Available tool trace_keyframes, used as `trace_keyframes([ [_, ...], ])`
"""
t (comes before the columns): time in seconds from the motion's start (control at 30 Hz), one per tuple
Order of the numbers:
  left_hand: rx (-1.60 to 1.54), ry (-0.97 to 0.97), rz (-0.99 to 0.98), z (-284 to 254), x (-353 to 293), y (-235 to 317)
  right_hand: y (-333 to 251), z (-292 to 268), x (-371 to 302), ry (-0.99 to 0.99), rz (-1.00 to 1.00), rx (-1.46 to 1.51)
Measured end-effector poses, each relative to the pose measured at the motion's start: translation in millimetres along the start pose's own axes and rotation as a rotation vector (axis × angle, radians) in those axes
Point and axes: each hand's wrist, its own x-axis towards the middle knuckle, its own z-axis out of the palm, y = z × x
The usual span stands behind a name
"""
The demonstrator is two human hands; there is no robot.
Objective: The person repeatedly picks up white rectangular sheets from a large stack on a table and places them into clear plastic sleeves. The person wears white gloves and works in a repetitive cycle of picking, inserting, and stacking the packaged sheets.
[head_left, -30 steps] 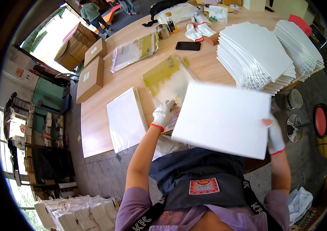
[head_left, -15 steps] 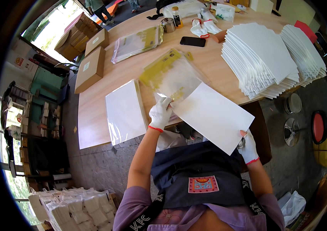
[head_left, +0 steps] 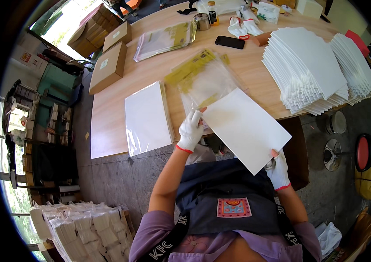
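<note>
My right hand (head_left: 278, 170), in a white glove with a bare thumb tip, grips the near right edge of a white card sheet (head_left: 248, 131). The sheet is tilted, its far end over a clear plastic bag (head_left: 213, 85) with a yellow printed band. My left hand (head_left: 190, 131), also gloved, is closed at the bag's near edge, beside the sheet's left corner. Whether that corner is inside the bag I cannot tell. Left of it, a stack of bagged white sheets (head_left: 148, 118) lies at the table's front edge.
Fanned stacks of white sheets (head_left: 303, 65) stand on the table (head_left: 106, 135) at right. Farther back lie more plastic bags (head_left: 163, 41), a black phone (head_left: 230, 42), spare gloves (head_left: 244, 28), a metal pot (head_left: 201, 21) and a bottle (head_left: 213, 13). Cardboard boxes (head_left: 109, 67) sit at far left.
The view has shifted slightly, so the tabletop appears farther right. Both hands keep their hold, and the sheet's far end has moved little against the bag.
</note>
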Motion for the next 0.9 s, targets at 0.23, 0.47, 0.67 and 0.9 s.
trace_keyframes([
  [0.23,-1.584,0.541,-0.67,89.3,-31.6,21.1,-10.2,52.8,-20.8,0.078,-0.005,-0.084],
  [0.47,-1.263,0.008,-0.53,135.0,-55.7,34.1,-12.9,59.9,-20.7,0.12,0.057,-0.243],
  [0.67,-0.504,-0.121,-0.126,146.5,-129.6,42.8,41.4,40.9,7.2,0.189,0.33,-0.108],
  [0.9,-1.468,-0.107,-1.05,117.1,-110.9,48.6,85.4,48.9,83.4,0.02,0.369,0.303],
])
